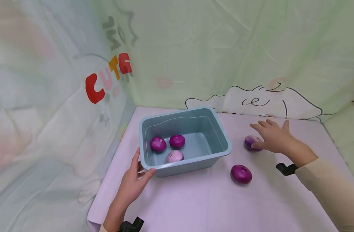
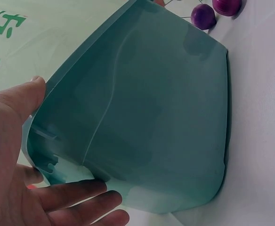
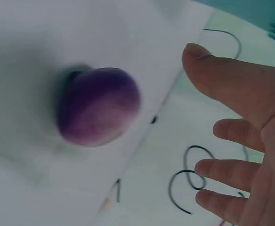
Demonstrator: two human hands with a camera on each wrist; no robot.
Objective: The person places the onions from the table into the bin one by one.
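Note:
A blue-grey plastic bin (image 1: pixel 184 165) holds three red onions: a dark one (image 1: pixel 158 144) at left, another dark one (image 1: pixel 177 141) beside it, and a paler one (image 1: pixel 175 156) near the front wall. My left hand (image 1: pixel 133 182) grips the bin's near left corner, thumb at the rim and fingers along the outside. To the right, my right hand (image 1: pixel 272 137) hovers with spread fingers over a purple-and-white onion (image 1: pixel 251 142), which it partly hides; in the right wrist view a gap separates that onion (image 3: pixel 100 107) from the fingers. A dark red onion (image 1: pixel 241 174) lies nearer me.
A pale lilac cloth covers the table (image 1: pixel 182 203). Printed curtains hang behind it (image 1: pixel 177 58) and along its left side (image 1: pixel 49 129). Black wrist cameras sit on the left wrist (image 1: pixel 132 225) and right wrist (image 1: pixel 286 169).

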